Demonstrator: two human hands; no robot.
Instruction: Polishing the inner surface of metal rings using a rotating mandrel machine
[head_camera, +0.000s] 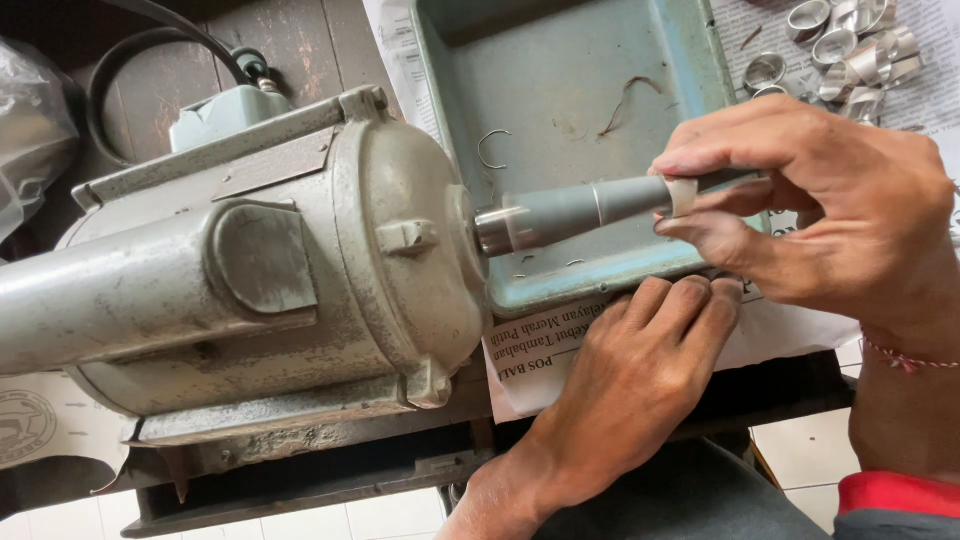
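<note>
A grey bench motor (260, 260) fills the left of the head view, with a tapered grey spindle (570, 212) sticking out to the right. My right hand (830, 215) pinches a pale ring (682, 196) that sits around the spindle, thumb under and fingers over it. My left hand (625, 385) rests flat, fingers together, on newspaper (545, 355) just below the spindle, touching the front rim of a blue-green metal tray (590, 285). It holds nothing.
Several shiny metal rings (850, 45) lie in a heap at the top right on newspaper. A thin bent wire (492, 148) and debris lie in the tray. A black cable (150, 50) loops behind the motor. White floor tiles (800, 450) show below.
</note>
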